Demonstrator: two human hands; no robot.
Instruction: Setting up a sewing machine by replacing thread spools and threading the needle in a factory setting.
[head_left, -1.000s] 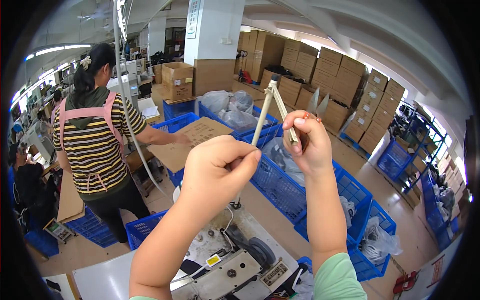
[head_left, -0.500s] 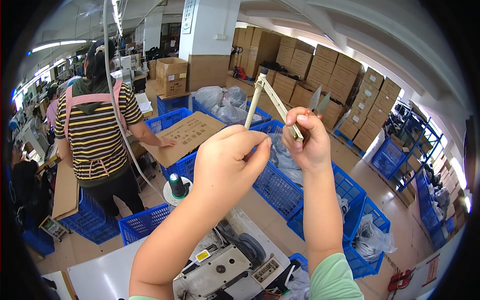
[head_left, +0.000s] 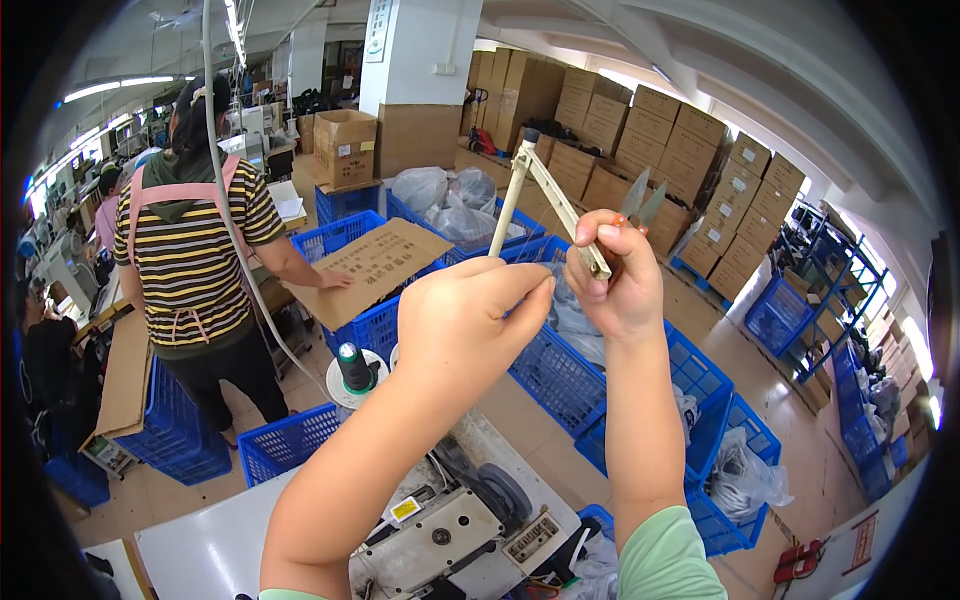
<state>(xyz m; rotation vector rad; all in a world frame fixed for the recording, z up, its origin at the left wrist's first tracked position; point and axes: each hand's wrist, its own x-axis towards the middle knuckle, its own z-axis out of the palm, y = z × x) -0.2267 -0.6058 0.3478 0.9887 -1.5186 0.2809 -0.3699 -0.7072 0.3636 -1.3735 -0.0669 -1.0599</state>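
Note:
Both my hands are raised above a sewing machine (head_left: 425,535). My left hand (head_left: 465,315) is closed in a pinch, thumb against fingers; whatever lies between the tips is too fine to make out. Scissors (head_left: 648,206) with orange-red on the handle stick up from my closed right hand (head_left: 622,280), blades pointing upward and slightly apart. The fingers of that hand are also at the lower end of a cream thread stand arm (head_left: 560,200), which slants down from a pole behind my left hand. Below left, a dark green thread cone (head_left: 354,368) stands on a white disc.
At the left, a person in a striped top (head_left: 195,260) rests a hand on a cardboard sheet (head_left: 385,262) over blue crates. More blue crates (head_left: 560,380) with plastic-bagged goods stand beyond the machine. Stacked cartons (head_left: 660,140) line the back, and a blue rack (head_left: 830,290) stands at right.
My left hand has shifted slightly to the right and down, closer to my right hand. My right hand keeps its grip with hardly any movement.

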